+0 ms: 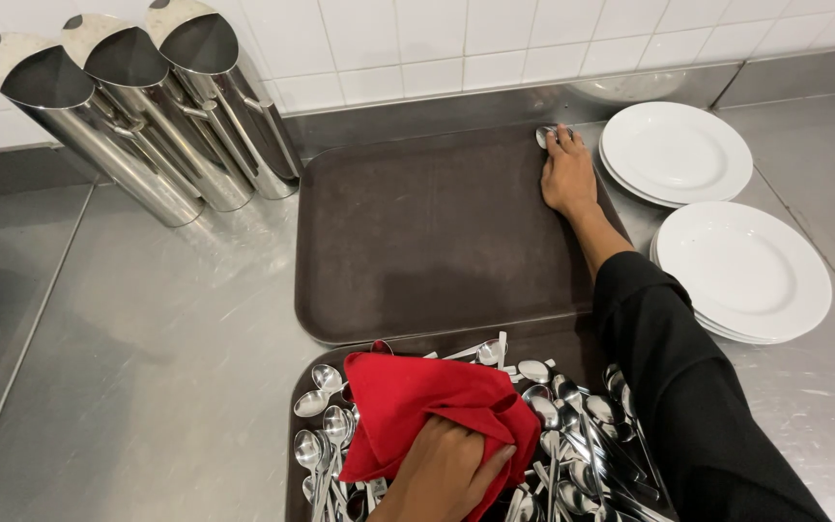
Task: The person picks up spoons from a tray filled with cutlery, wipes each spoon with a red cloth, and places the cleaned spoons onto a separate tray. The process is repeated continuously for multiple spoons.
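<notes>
One spoon (546,134) lies at the far right corner of the empty brown tray (417,232), under the fingertips of the right hand (567,174); only its shiny bowl shows, so I cannot tell for sure which way its long axis runs, the handle being hidden under the fingers. The right arm in a black sleeve (678,387) stretches forward from the lower right, the wrist straight, the palm down and flat on the tray, the fingers pressed on the spoon rather than curled around it. The left hand (442,469) is low in the view, closed in a grip on a red cloth (417,401), which is bunched over a heap of spoons (572,425). These spoons lie in many directions on a second brown tray (294,425), just in front of the first one and touching it. Right of the far tray, two stacks of white plates (717,222) sit near each other. At the far left, three steel jugs (137,106) stand close together against the wall. Everything rests on a steel counter (147,338), and behind it there is a wall of white tiles (437,39).
</notes>
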